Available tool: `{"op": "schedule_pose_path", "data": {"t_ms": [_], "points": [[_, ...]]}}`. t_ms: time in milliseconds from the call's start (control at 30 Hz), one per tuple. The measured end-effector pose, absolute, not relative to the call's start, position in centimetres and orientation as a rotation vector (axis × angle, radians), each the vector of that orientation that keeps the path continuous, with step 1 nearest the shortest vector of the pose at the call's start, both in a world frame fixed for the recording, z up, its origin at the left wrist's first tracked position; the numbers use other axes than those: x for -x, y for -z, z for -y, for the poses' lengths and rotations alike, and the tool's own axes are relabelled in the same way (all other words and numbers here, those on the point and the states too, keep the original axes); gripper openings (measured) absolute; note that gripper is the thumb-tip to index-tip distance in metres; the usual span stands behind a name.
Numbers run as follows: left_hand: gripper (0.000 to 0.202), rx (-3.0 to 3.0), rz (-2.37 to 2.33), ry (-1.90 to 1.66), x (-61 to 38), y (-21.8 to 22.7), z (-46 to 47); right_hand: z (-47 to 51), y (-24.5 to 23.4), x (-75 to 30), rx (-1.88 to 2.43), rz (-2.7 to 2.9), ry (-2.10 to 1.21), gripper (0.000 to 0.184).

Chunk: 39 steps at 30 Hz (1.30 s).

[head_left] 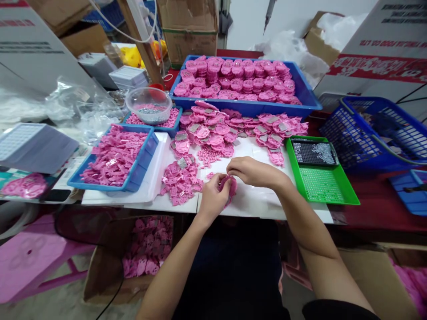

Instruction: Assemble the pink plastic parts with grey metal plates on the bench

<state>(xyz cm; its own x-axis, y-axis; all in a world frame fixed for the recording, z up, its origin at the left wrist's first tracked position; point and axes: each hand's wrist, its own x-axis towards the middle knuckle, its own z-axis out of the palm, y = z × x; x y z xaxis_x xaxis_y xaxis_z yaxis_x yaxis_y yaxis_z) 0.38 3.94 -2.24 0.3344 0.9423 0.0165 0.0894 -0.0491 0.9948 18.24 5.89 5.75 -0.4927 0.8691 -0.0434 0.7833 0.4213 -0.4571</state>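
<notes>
My left hand (214, 195) is closed on a round pink plastic part (232, 190), held tilted over the white work surface near its front edge. My right hand (248, 170) reaches across from the right, its fingers pinched together at the top of that part. Whatever those fingertips hold, if anything, is hidden. Just left of my hands lies a heap of small pink pieces (180, 180). Beyond them are piled pink parts (213, 131), some with grey rectangular plates, and a little mound of tiny pink bits (208, 156).
A blue tray of pink pieces (147, 151) stands left, near a clear tub (149, 104). At the back, a large blue tray (243, 106) holds stacked pink parts. Right are a green tray (348, 195) with a black perforated tray (313, 151) and a blue basket (383, 124).
</notes>
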Motion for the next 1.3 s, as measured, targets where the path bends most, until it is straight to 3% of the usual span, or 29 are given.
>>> {"op": "schedule_pose_path", "data": {"t_ms": [433,567,667,900,1300], "points": [[0.030,-1.322,-0.893,-0.961,0.1,2.8,-4.4,-6.5,-5.7,-18.7,1.398,2.368,-0.911,0.015],[0.033,-1.145,-0.754,-0.950,0.5,2.4,-4.3,-7.5,-4.0,-18.7,1.209,2.063,-1.237,0.034],[0.035,-1.026,-0.658,-0.948,0.9,2.1,-4.2,-8.2,-2.0,-17.3,1.151,1.954,-1.129,0.034],[0.036,-0.912,-0.626,-0.984,0.9,1.9,-4.4,-8.9,0.4,-15.0,1.052,2.415,-0.719,0.020],[0.036,-0.885,-0.731,-1.010,0.5,2.2,-4.5,-9.1,-0.3,-17.3,1.191,2.231,-0.586,0.017]]}}
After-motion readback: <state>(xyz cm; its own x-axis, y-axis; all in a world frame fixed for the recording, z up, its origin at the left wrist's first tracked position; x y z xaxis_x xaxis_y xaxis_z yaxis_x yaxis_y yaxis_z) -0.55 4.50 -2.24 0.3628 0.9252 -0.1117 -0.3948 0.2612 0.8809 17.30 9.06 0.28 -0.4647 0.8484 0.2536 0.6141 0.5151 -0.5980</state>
